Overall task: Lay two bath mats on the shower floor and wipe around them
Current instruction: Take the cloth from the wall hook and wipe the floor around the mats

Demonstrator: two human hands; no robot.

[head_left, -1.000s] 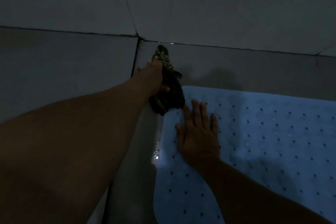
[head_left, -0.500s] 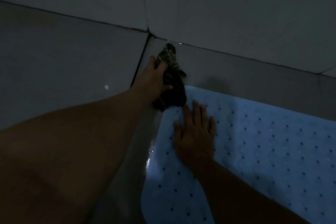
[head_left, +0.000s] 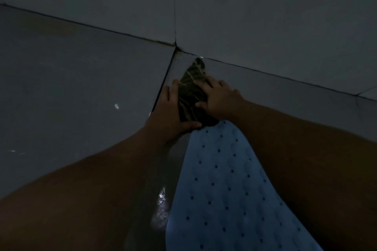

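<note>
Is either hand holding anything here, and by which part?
Both hold the dark cloth: the left hand grips its left and near edge, the right hand presses on its right side.

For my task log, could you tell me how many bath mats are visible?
1: a blue bath mat on the wet floor, between both forearms. A second may lie out of view.
</note>
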